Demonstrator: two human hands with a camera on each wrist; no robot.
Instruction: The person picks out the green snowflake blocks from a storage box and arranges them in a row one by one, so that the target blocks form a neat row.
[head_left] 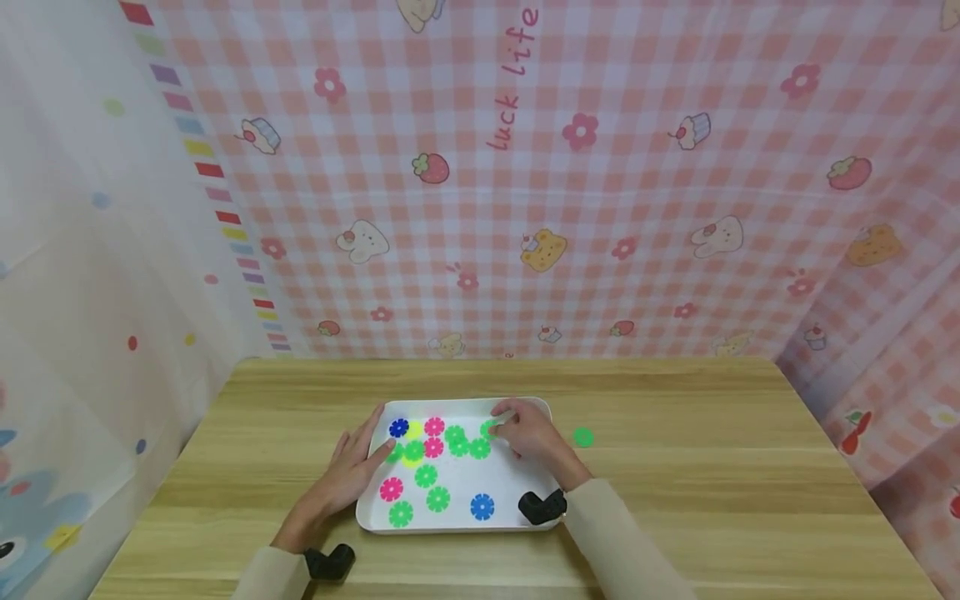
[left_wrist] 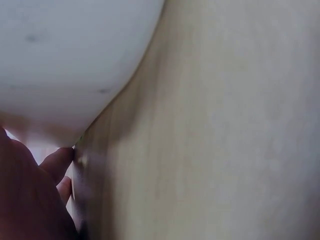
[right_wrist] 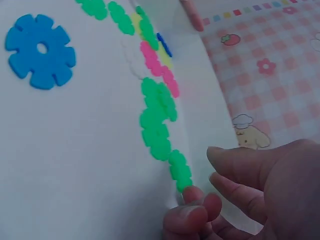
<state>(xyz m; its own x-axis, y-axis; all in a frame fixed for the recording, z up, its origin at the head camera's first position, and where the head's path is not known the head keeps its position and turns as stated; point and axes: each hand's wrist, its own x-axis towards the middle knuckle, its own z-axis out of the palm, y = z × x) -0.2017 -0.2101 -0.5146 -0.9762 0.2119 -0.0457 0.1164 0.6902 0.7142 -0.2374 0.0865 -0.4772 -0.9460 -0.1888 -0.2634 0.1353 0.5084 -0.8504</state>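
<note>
A white tray (head_left: 517, 517) holds several notched, flower-shaped plastic discs, among them a pink disc (head_left: 392, 489), a green disc (head_left: 426, 476) and a blue disc (right_wrist: 40, 50). My left hand (head_left: 347, 471) grips the tray's left wall, thumb over the rim and fingers along the outside. In the left wrist view, its fingertips (left_wrist: 59, 162) meet the tray edge. My right hand (head_left: 531, 433) is over the tray's far right corner. Its fingertips touch the end green disc (right_wrist: 180, 170) of a row along the far wall; thumb and fingers are apart there, and no disc shows gripped.
A single green disc (head_left: 583, 437) lies on the wooden table (head_left: 675, 500), right of the tray. Checked pink cloth (head_left: 600, 192) hangs behind the table. Black camera mounts (head_left: 543, 507) sit on both wrists, the right one over the tray's near right corner.
</note>
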